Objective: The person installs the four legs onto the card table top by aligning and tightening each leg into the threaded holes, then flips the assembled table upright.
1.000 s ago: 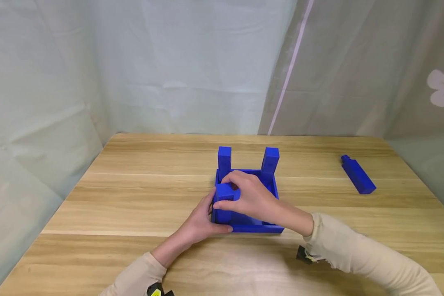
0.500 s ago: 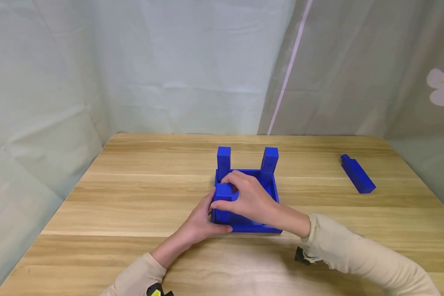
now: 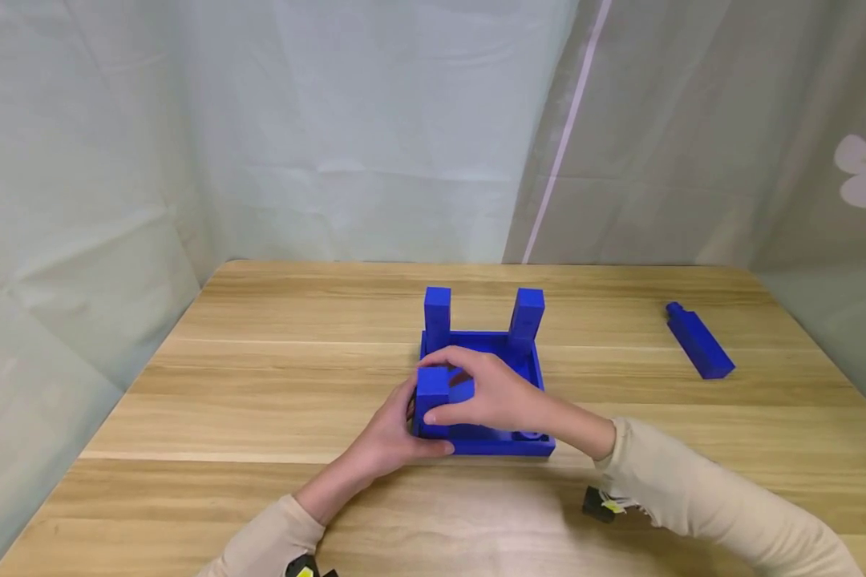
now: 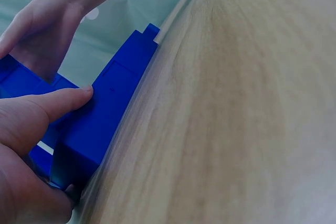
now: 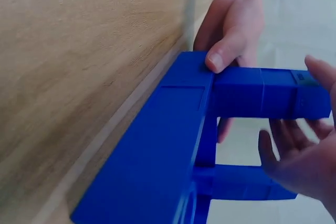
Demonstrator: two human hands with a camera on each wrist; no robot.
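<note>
A blue square base (image 3: 505, 445) lies on the wooden table (image 3: 260, 385) with two blue legs (image 3: 437, 308) (image 3: 527, 312) upright at its far corners. My left hand (image 3: 393, 433) grips the base's near-left corner, thumb on the near wall (image 4: 110, 108). My right hand (image 3: 491, 393) curls round a third blue leg (image 3: 433, 389) standing at that corner. In the right wrist view this leg (image 5: 262, 100) meets the base (image 5: 157, 150) beside my left thumb (image 5: 226, 56), with my right fingers (image 5: 294, 161) round it. The joint itself is hidden.
A fourth blue leg (image 3: 698, 340) with a peg at one end lies loose at the far right of the table. Pale curtains (image 3: 332, 120) hang close behind and to the left of the table. Bare wood spreads left and in front of the base.
My right hand has turned and sunk slightly, thumb now low on the leg's near side, and the leg sits a little lower in the corner. The left hand has stayed put.
</note>
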